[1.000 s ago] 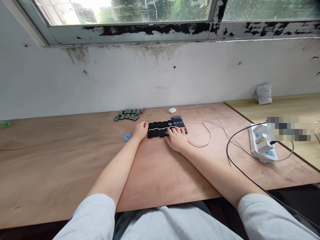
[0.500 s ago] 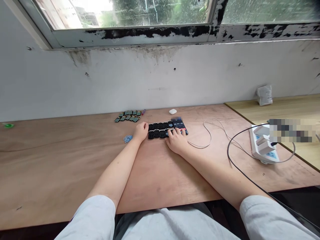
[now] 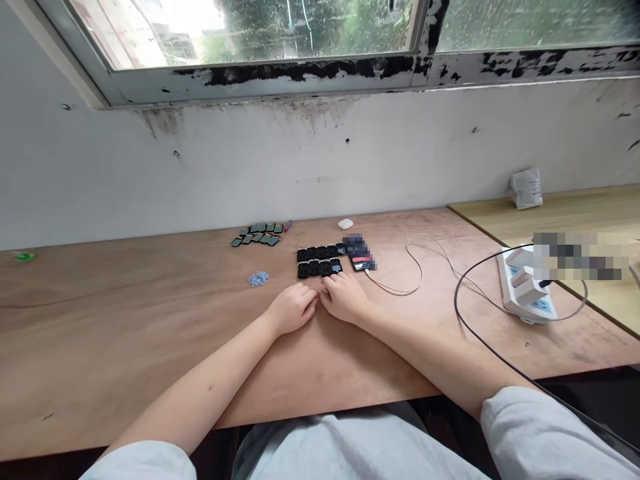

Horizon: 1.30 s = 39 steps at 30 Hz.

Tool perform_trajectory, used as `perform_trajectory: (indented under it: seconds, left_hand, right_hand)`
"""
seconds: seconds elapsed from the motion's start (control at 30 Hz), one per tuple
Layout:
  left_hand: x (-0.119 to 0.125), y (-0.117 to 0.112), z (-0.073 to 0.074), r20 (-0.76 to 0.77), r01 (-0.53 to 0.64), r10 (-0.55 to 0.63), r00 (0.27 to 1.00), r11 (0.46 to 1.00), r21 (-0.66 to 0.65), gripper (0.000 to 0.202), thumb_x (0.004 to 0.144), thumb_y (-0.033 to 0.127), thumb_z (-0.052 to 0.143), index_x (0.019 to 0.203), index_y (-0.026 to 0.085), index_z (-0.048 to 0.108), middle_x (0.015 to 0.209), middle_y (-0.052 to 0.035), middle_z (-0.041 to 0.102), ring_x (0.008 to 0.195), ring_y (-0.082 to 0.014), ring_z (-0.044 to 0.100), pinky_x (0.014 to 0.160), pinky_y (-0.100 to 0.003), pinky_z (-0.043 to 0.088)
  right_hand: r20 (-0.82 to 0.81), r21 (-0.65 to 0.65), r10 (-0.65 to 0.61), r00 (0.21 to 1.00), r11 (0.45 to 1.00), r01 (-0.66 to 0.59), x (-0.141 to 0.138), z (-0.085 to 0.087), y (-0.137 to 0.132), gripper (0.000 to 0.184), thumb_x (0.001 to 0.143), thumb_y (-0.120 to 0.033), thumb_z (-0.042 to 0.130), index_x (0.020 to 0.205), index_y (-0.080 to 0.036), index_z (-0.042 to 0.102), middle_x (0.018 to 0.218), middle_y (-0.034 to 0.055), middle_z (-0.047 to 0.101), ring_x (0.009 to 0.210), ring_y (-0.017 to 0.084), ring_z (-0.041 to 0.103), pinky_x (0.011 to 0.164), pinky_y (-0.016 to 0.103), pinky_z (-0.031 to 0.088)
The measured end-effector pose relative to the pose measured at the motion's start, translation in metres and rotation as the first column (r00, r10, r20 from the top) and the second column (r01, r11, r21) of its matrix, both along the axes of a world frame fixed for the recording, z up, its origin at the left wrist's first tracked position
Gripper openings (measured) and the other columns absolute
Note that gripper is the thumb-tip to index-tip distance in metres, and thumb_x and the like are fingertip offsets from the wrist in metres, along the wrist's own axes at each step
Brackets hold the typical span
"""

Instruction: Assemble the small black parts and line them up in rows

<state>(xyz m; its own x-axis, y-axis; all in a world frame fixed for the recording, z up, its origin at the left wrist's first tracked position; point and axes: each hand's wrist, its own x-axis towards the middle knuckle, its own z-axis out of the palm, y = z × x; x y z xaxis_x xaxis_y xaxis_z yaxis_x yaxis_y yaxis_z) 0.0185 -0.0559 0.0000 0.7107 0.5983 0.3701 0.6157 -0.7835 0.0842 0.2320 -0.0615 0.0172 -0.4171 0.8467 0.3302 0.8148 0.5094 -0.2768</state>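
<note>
Both hands have just drawn back from the two rows of black plastic pieces (image 3: 319,261) and now rest on the plywood surface (image 3: 150,333) just below them. The left hand (image 3: 293,309) lies with its fingers (image 3: 306,297) loosely curled and pressed together, holding nothing. The right hand (image 3: 345,298) sits just beside it, its fingers (image 3: 333,283) also together and empty, their tips close under the lower row, though I cannot tell whether they touch it. A phone (image 3: 361,262) lies at the right end of the rows, its top pixelated, with a white cable (image 3: 395,288) trailing from it. Farther left lie a group of small green-faced cards (image 3: 257,235) and a small blue cluster (image 3: 259,279). A white earbud case (image 3: 345,224) sits beyond the rows, and a white power strip (image 3: 525,293) lies off to the right.
</note>
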Motion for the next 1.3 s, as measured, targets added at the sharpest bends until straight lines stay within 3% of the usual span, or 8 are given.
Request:
perform_trajectory:
  seconds: [0.33,0.47,0.6,0.8,0.93,1.03,1.17,1.3]
  left_hand:
    - [0.011,-0.001,-0.002,0.121,-0.194,0.209,0.970,0.973,-0.128,0.031,0.094,0.046,0.063,0.109,0.020,0.058,0.105,-0.0109,0.063,0.098,-0.0289,0.061,0.085,-0.044,0.053]
    - [0.014,0.005,-0.009,0.166,-0.238,0.255,0.953,0.964,-0.116,0.016,0.096,0.029,0.058,0.109,0.019,0.060,0.107,-0.0120,0.066,0.103,-0.0289,0.062,0.092,-0.044,0.052]
    - [-0.003,0.017,-0.003,0.313,-0.329,0.349,0.883,0.937,-0.117,0.016,0.099,0.032,0.052,0.105,0.022,0.062,0.105,-0.0106,0.069,0.100,-0.0260,0.065,0.094,-0.040,0.052]
    - [-0.053,0.052,0.003,0.618,-0.541,0.656,0.433,0.738,-0.404,0.037,0.103,0.049,0.042,0.081,0.022,0.055,0.075,-0.0053,0.060,0.072,-0.0195,0.063,0.068,-0.032,0.052]
    - [-0.063,0.067,0.002,0.643,-0.307,0.765,0.022,0.618,-0.724,0.037,0.103,0.053,0.041,0.090,0.021,0.053,0.072,0.0000,0.057,0.052,-0.0117,0.057,0.048,-0.022,0.041]
    - [-0.064,0.070,0.003,0.624,-0.239,0.777,-0.089,0.591,-0.770,0.031,0.103,0.048,0.041,0.093,0.020,0.052,0.077,0.0001,0.059,0.048,-0.0083,0.056,0.042,-0.019,0.032]
    - [-0.066,0.066,0.000,0.655,-0.365,0.756,0.004,0.611,-0.703,0.033,0.104,0.049,0.036,0.097,0.022,0.053,0.070,0.0016,0.055,0.050,-0.0118,0.057,0.047,-0.022,0.038]
    - [-0.059,0.062,-0.008,0.573,-0.579,0.636,0.518,0.753,-0.313,0.031,0.100,0.049,0.050,0.090,0.022,0.060,0.080,-0.0056,0.065,0.077,-0.0208,0.065,0.072,-0.032,0.050]
  right_hand:
    - [-0.840,-0.346,-0.009,0.542,0.779,-0.523,-0.004,-0.024,0.016,0.046,0.085,-0.015,0.058,0.130,-0.024,0.056,0.120,0.0053,0.072,0.097,0.018,0.072,0.089,0.035,0.059]
    - [-0.892,-0.351,-0.151,0.426,0.825,-0.443,-0.001,-0.022,0.023,0.035,0.085,-0.027,0.061,0.119,-0.022,0.057,0.117,0.0077,0.069,0.090,0.018,0.071,0.083,0.035,0.061]
    - [-0.857,-0.354,-0.155,0.491,0.870,-0.342,0.004,-0.020,0.029,0.027,0.085,-0.031,0.057,0.110,-0.021,0.059,0.105,0.0058,0.069,0.088,0.017,0.068,0.080,0.033,0.061]
    - [-0.786,-0.345,-0.067,0.614,0.873,-0.345,0.006,-0.023,0.027,0.025,0.089,-0.036,0.054,0.106,-0.021,0.062,0.100,0.0054,0.070,0.089,0.018,0.068,0.079,0.033,0.059]
    - [-0.737,-0.346,-0.033,0.676,0.876,-0.335,0.005,-0.023,0.025,0.020,0.086,-0.032,0.054,0.097,-0.020,0.066,0.094,0.0045,0.072,0.086,0.019,0.068,0.078,0.033,0.059]
    - [-0.735,-0.349,-0.033,0.677,0.875,-0.336,0.006,-0.024,0.026,0.020,0.084,-0.029,0.053,0.094,-0.020,0.067,0.090,0.0040,0.072,0.084,0.020,0.068,0.075,0.032,0.059]
    - [-0.729,-0.341,-0.026,0.684,0.881,-0.330,0.006,-0.026,0.028,0.020,0.084,-0.028,0.053,0.094,-0.020,0.068,0.090,0.0033,0.073,0.083,0.019,0.068,0.075,0.031,0.059]
    - [-0.719,-0.346,-0.027,0.694,0.880,-0.324,0.005,-0.029,0.028,0.019,0.084,-0.028,0.054,0.095,-0.020,0.068,0.089,0.0036,0.073,0.083,0.019,0.069,0.072,0.030,0.058]
